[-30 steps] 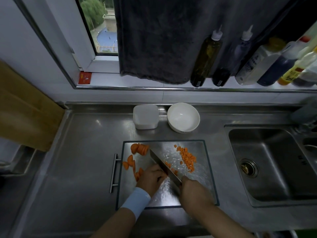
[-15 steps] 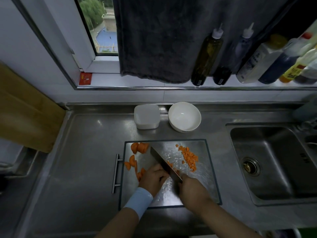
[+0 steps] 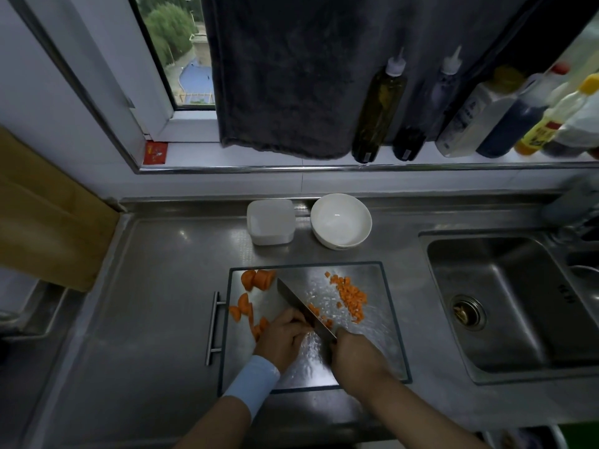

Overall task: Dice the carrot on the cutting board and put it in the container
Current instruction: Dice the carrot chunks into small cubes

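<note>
Where the knife cuts: head view, the near middle of the cutting board [image 3: 385,345], which lies on the steel counter [image 3: 155,286].
Right hand [image 3: 356,354]: its fingers are wrapped round the handle of the knife [image 3: 303,307]. The blade points far and left, with its edge down on the board.
Left hand [image 3: 285,338]: just left of the blade, fingers curled, tips tucked down close to the blade's side. What lies under them is hidden, so I cannot tell if they press on carrot.
Wristband [image 3: 251,384]: pale blue, on the left wrist.
Carrot slices [image 3: 243,311]: on the left part of the board, the nearest ones right at the left edge of the left hand.
Carrot chunks [image 3: 257,279]: in the far left corner of the board, just left of the blade tip.
Diced carrot [image 3: 351,296]: a small heap to the right of the blade, apart from both hands. A few bits lie beside the blade near the left fingertips.
Container [image 3: 270,222]: white and square, on the counter just past the board's far edge.
Bowl [image 3: 340,220]: white, just right of the container.
Sink [image 3: 505,303]: to the right of the board.
Towel [image 3: 291,76]: dark, hanging above the window sill.
</note>
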Available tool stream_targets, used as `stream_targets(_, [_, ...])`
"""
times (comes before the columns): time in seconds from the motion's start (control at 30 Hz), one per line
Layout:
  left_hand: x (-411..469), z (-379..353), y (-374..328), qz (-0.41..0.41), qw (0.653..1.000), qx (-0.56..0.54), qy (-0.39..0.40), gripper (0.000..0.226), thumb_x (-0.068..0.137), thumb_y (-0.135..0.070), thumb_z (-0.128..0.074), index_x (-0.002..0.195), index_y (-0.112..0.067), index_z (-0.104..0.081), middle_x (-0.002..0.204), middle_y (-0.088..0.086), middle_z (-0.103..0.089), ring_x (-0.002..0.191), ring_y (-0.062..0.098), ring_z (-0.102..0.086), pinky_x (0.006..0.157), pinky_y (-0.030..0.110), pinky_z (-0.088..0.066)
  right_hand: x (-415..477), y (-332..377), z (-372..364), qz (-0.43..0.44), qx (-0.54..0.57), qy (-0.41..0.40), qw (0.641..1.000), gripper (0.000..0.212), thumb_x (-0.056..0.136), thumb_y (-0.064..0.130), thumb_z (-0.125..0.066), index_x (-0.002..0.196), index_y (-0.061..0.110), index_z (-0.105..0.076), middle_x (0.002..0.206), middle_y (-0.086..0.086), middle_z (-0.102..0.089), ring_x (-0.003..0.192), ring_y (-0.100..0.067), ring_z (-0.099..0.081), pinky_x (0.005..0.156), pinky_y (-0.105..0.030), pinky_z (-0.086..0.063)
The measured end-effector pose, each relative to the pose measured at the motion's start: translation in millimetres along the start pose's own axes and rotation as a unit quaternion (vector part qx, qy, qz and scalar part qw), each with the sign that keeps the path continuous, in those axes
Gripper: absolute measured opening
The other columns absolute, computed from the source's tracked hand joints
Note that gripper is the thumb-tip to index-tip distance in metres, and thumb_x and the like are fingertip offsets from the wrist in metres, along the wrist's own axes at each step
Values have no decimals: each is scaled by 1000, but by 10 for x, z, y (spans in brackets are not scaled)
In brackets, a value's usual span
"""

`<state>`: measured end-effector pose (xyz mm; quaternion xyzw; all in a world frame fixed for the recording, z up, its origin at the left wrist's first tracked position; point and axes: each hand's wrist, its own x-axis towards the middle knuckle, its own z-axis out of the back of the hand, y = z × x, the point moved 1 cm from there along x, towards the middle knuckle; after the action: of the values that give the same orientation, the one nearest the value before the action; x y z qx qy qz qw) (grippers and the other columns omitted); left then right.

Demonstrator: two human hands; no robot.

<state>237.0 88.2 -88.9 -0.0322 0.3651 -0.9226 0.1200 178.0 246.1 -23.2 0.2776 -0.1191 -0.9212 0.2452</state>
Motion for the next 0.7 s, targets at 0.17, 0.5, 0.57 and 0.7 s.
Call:
stream_targets(0.17, [-18, 18, 26, 16, 1000, -2, -7, 18, 94, -18, -56, 101, -21, -73, 111, -6, -63, 97, -2, -48, 86, -4, -24, -16, 19, 13, -6, 5, 8, 1000, 12, 97, 26, -51, 103, 21, -60, 96, -2, -70, 84, -18, -66, 62, -19, -38])
stream_targets(0.5, [12, 72, -20, -15, 1000, 22, 5, 14, 88, -11, -64, 94, -16, -76, 107, -1, -68, 99, 9, -58, 92, 1, -32, -171, 118, 128, -1, -20, -10, 1000, 16, 97, 16, -46, 110, 19, -56, 102, -3, -69, 90, -21, -67, 68, -25, -44])
stream_targets(0.57, [9, 72, -16, -9, 999, 30, 12, 14, 87, -12, -64, 93, -17, -76, 106, -2, -68, 99, 11, -60, 89, 0, -28, -211, 117, 128, 0, -20, -13, 1000, 16, 97, 18, -48, 110, 20, -57, 102, -2, -69, 91, -19, -67, 71, -24, -47])
stream_targets(0.7, [16, 54, 23, -31, 999, 30, 9, 13, 76, -9, -74, 82, -20, -76, 94, -6, -70, 84, 13, -66, 82, 10, -39, -250, 86, 131, -7, -15, -9, 1000, 15, 97, 19, -50, 110, 21, -57, 102, -1, -69, 91, -17, -66, 69, -21, -41])
